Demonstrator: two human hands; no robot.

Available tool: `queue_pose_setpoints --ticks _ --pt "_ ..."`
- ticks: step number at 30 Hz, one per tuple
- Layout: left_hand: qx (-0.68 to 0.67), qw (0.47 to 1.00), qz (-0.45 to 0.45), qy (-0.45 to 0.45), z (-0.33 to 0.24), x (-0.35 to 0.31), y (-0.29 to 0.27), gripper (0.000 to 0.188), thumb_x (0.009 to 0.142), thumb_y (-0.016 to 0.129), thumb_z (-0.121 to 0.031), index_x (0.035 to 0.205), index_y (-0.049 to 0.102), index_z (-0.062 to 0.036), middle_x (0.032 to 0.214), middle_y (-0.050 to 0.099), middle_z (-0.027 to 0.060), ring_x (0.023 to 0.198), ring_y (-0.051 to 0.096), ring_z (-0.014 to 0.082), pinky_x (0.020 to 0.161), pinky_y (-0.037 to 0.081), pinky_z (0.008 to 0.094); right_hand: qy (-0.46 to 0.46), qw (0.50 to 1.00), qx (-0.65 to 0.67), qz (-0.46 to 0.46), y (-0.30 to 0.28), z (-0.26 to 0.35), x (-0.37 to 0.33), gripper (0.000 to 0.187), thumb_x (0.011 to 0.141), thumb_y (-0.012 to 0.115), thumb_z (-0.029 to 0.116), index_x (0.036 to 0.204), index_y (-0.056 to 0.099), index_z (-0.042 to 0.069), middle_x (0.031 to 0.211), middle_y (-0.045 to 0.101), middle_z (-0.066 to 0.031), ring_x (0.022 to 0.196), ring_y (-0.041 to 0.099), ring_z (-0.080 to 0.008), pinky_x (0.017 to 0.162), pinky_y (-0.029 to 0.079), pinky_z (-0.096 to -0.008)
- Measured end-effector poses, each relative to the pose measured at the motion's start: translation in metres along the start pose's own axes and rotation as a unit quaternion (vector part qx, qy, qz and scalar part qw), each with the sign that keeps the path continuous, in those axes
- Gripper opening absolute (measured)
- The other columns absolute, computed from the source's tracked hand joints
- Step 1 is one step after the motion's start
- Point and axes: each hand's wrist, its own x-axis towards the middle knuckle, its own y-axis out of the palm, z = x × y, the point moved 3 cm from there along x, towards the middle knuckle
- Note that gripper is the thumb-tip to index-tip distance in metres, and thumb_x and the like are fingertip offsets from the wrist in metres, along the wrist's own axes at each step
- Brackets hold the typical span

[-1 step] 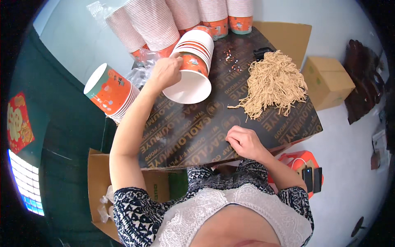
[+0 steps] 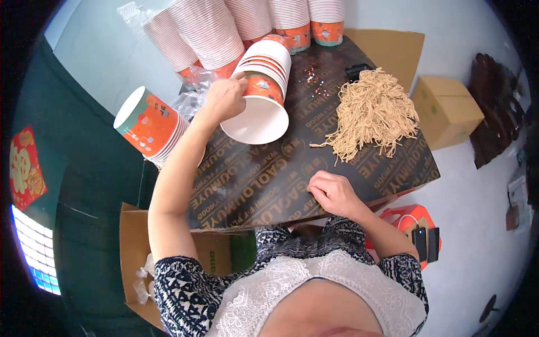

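My left hand (image 2: 225, 101) grips an orange paper cup (image 2: 264, 87) by its side, fingers bent over its upper wall. This cup lies tipped with its wide white mouth towards me, at the near end of a row of nested paper cups (image 2: 268, 53). Near the front edge of the dark printed board table (image 2: 252, 194), my right hand (image 2: 334, 194) rests with its fingers curled in, and no object shows in it. Beyond that hand is a heap of tan strings (image 2: 376, 115), apart from it.
Tall stacks of paper cups (image 2: 205, 33) stand along the back, with clear plastic wrap (image 2: 191, 104) beside them. Another cup stack (image 2: 154, 126) leans outward left of my forearm. Tiny coloured bits (image 2: 317, 84) lie scattered near the strings. Cardboard boxes (image 2: 449, 112) sit right; an open carton (image 2: 135, 253) is low left.
The left hand and the near cup have shifted very slightly towards me, the cup's mouth a touch lower. My right hand stays where it was.
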Motion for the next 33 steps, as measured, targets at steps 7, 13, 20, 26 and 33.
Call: queue_pose_setpoints --ticks 7,13,20,26,33 --pt "-0.184 0.954 0.158 -0.178 -0.003 -0.032 -0.037 0.027 0.069 0.056 -0.011 0.087 0.066 0.0063 0.073 0.065 0.0239 0.072 0.066 0.0338 0.068 0.050 0.0446 -0.009 1.000 -0.006 -0.001 -0.002 0.002 -0.001 0.011 0.087 0.062 0.010 0.082 0.063 0.000 0.085 0.063 -0.0130 0.077 0.064 -0.0335 0.068 0.052 -0.0410" --pt "-0.322 0.839 0.317 -0.303 -0.001 -0.081 -0.035 0.039 0.063 0.062 -0.016 0.091 0.068 0.0103 0.081 0.067 0.0140 0.079 0.064 0.0224 0.070 0.050 0.0335 -0.017 0.996 0.074 -0.037 -0.021 0.003 0.000 0.008 0.086 0.066 0.006 0.091 0.067 0.000 0.091 0.067 -0.0144 0.083 0.065 -0.0316 0.074 0.053 -0.0372" --pt "-0.387 0.782 0.327 -0.363 -0.004 -0.112 -0.016 0.050 0.060 0.063 -0.013 0.103 0.064 0.0135 0.092 0.068 0.0141 0.085 0.065 0.0224 0.074 0.053 0.0323 -0.035 0.973 -0.221 -0.053 -0.081 -0.029 0.024 0.012 0.080 0.065 0.002 0.092 0.066 0.005 0.094 0.058 -0.0113 0.094 0.056 -0.0307 0.083 0.047 -0.0396" --pt "-0.354 0.845 0.228 -0.330 -0.004 -0.125 -0.021 0.041 0.088 0.063 -0.032 0.100 0.065 0.0071 0.087 0.067 0.0103 0.079 0.063 0.0178 0.072 0.051 0.0303 -0.105 0.971 -0.214 0.036 -0.073 -0.032 0.034 0.010 0.076 0.070 0.003 0.085 0.065 0.003 0.094 0.056 -0.0096 0.093 0.055 -0.0293 0.081 0.047 -0.0390" --pt "-0.332 0.879 -0.068 -0.335 -0.023 -0.160 -0.062 0.023 0.094 0.063 -0.017 0.098 0.065 0.0056 0.079 0.066 0.0071 0.076 0.063 0.0129 0.069 0.050 0.0283 -0.130 0.953 -0.260 0.090 -0.051 -0.035 0.032 0.006 0.077 0.061 0.002 0.079 0.057 -0.002 0.097 0.054 -0.0146 0.097 0.051 -0.0342 0.085 0.045 -0.0413"
